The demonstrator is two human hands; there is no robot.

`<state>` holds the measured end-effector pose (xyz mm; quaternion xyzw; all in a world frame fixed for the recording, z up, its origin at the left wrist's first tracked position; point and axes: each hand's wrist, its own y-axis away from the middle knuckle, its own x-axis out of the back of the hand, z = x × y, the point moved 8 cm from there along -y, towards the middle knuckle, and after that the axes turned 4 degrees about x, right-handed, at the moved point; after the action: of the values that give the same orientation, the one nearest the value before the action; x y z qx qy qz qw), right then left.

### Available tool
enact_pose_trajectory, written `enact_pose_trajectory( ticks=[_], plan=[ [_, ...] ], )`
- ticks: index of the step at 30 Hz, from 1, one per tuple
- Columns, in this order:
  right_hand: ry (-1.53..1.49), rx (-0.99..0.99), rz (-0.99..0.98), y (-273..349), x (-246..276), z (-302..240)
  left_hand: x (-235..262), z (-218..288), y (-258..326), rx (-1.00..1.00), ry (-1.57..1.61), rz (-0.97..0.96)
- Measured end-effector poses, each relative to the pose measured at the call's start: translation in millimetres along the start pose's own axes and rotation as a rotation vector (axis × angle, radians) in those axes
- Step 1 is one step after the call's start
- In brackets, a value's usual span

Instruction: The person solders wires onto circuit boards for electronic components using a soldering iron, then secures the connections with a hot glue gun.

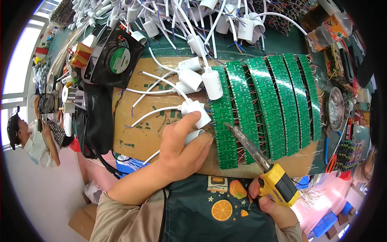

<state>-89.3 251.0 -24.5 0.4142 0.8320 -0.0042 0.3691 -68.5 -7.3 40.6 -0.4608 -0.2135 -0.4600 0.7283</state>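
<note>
My left hand (177, 151) is closed around a white plastic cylinder (194, 136) with a white cable, mostly hidden by the fingers. Its index fingertip touches a second white cylinder (197, 114) lying just beyond. In my right hand (269, 199) is a yellow and black soldering gun (279, 184), its long metal barrel slanting up and left. The tip rests over or just above the leftmost green circuit board panels (225, 149); contact cannot be made out. Several more white cylinders (190, 79) with cables lie beyond the left hand, one (212, 85) overlapping the panel's far end.
Cardboard (137, 141) covers the near table. A black fan (115, 58) and black mesh bag (96, 117) stand left. A heap of white cabled cylinders (197, 24) fills the far side. To the right are a metal bowl (335, 107) and orange-handled scissors (331, 163). Another person (38, 139) sits far left.
</note>
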Motion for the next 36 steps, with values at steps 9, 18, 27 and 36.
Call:
enact_pose_trajectory(
  ticks=[9,18,27,36],
  plan=[
    [0.094,-0.016,-0.042,4.2,0.6,1.9,-1.8,3.4,-5.9,-0.025,-0.134,0.070],
    [0.280,0.026,-0.053,6.6,6.8,0.5,-3.3,7.1,-4.5,-0.100,-0.182,0.096],
    [0.307,0.025,-0.042,2.0,12.5,0.5,-5.1,7.8,-4.2,-0.100,-0.182,0.078],
    [0.246,-0.075,-0.113,10.0,12.6,13.3,-3.5,8.8,-3.7,-0.107,-0.176,0.079]
  ],
)
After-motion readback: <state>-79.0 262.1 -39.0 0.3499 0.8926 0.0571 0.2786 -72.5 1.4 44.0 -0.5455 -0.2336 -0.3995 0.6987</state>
